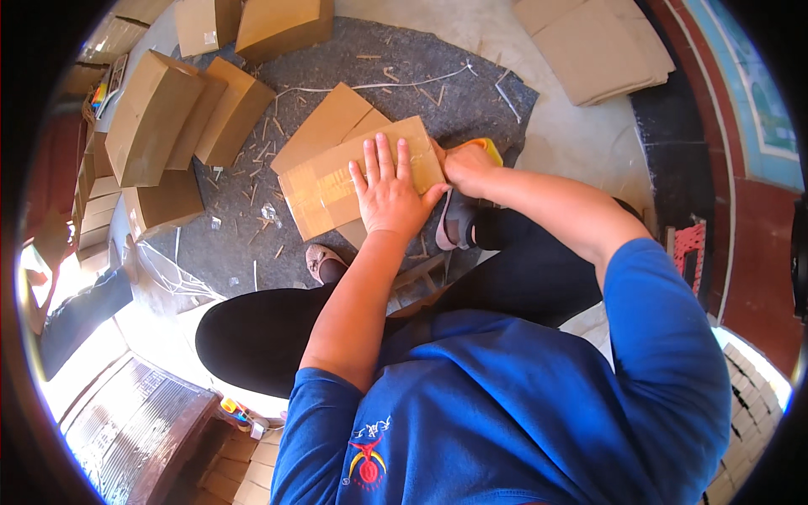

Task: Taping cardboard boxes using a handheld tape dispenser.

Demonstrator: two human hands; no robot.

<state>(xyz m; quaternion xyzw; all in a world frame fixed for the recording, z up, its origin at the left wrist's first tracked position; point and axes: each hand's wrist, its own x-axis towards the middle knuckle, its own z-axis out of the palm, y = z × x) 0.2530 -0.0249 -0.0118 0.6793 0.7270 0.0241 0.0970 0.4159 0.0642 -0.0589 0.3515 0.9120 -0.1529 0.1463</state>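
A closed brown cardboard box [324, 181] lies between my feet, with clear tape across its left part. My left hand [389, 189] rests flat on its top, fingers spread. At the box's right end, my right hand [468, 163] is closed around a curved yellow tool [488, 147]. The hand covers most of the tool, so its exact kind is hard to make out. Beneath and behind the box lies another brown cardboard piece [324, 122], partly covered by it.
Several brown cartons [150, 118] stand at the left and far left. A stack of flat cardboard [598, 50] lies at the far right. Cardboard scraps and a white strap [370, 87] litter the dark mat [412, 50]. My shoes [324, 259] flank the box.
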